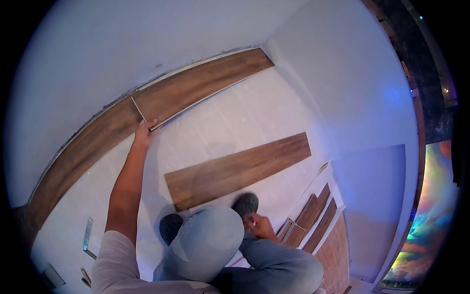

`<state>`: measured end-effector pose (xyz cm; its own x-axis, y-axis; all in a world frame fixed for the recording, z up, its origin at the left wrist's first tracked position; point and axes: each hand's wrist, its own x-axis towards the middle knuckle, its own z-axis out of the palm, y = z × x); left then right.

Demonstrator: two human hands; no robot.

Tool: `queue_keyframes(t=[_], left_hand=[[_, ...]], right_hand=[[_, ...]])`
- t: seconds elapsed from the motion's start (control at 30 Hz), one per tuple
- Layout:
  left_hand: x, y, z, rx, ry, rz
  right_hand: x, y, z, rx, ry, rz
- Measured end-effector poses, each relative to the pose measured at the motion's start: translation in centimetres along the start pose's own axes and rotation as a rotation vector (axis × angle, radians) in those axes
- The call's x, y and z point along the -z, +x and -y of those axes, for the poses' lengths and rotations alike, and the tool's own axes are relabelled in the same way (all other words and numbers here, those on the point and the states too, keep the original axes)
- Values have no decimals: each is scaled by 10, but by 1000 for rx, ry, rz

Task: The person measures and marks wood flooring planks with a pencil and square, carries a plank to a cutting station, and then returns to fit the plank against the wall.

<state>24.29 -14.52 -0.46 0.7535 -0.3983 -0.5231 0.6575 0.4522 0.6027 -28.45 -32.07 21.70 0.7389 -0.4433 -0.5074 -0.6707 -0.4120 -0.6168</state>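
Observation:
Near the far wall, my left hand (144, 133) is closed on the near left corner of a brown wood-look floor plank (205, 88). The plank's pale end edge shows, slightly raised beside another plank (88, 142) that runs on to the left along the wall. My right hand (261, 226) is closed beside my knee and shoe. A small red and white bit shows at its fingers, too small to name. Between me and the wall, a loose plank (240, 169) lies flat on the pale floor.
Several shorter plank pieces (309, 213) lie at the right. At the lower left is a metal square (88, 238) on the floor. A white side wall (347, 73) meets the far wall at a corner. A bright multicoloured panel (426, 215) stands at far right.

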Motion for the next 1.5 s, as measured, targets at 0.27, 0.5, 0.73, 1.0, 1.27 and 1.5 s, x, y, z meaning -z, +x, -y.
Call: queue_keyframes(t=[0.27, 0.5, 0.73, 1.0, 1.27, 1.5], left_hand=[[-36, -47, -55, -42, 118, 232], [-84, -116, -55, -14, 270, 88], [-83, -123, -63, 41, 295, 216], [-6, -133, -75, 113, 737, -17], [66, -194, 9, -115, 739, -104], [68, -191, 13, -226, 1230, 282]], right_hand=[[22, 162, 98, 425, -111, -77], [70, 428, 115, 159, 807, -187], [108, 567, 104, -14, 1428, -32], [75, 499, 81, 74, 1510, 138], [96, 397, 109, 287, 1230, -4], [212, 378, 206, 657, 721, -530]])
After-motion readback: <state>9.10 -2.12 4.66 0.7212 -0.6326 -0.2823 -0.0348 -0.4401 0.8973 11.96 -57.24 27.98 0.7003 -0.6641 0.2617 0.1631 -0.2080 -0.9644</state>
